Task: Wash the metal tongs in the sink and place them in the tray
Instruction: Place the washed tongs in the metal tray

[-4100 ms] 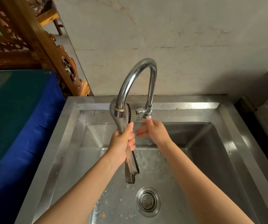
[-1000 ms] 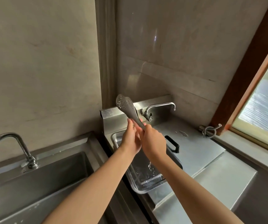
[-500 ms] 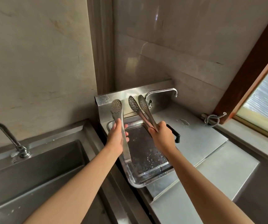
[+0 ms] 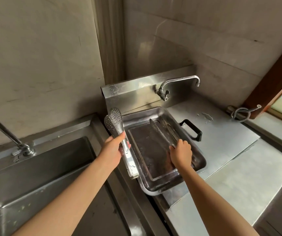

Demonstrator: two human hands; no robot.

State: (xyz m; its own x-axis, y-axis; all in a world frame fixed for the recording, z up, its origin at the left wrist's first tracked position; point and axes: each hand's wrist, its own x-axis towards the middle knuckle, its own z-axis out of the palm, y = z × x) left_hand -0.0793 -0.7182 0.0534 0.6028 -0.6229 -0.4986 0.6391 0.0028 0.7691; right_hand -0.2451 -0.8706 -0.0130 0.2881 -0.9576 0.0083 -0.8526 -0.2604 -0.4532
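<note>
Two pairs of metal tongs with perforated spoon ends are in view. My left hand (image 4: 115,147) grips one pair of tongs (image 4: 119,133) by the middle, held upright-tilted just left of the steel tray (image 4: 168,189). My right hand (image 4: 181,153) is down inside the tray, fingers closed on the handle end of the second pair of tongs (image 4: 160,132), which lies along the tray's floor with its ends pointing to the far rim.
A deep steel sink (image 4: 40,167) with a faucet (image 4: 5,135) lies to the left. Behind the tray a wall tap (image 4: 174,86) juts out. A black handle (image 4: 192,132) sits on the steel counter (image 4: 222,142) right of the tray; a coiled hose (image 4: 240,113) lies by the window.
My right hand has lowered its tongs from the air down onto the tray floor. My left hand stays beside the tray with its pair; the view shifted downward.
</note>
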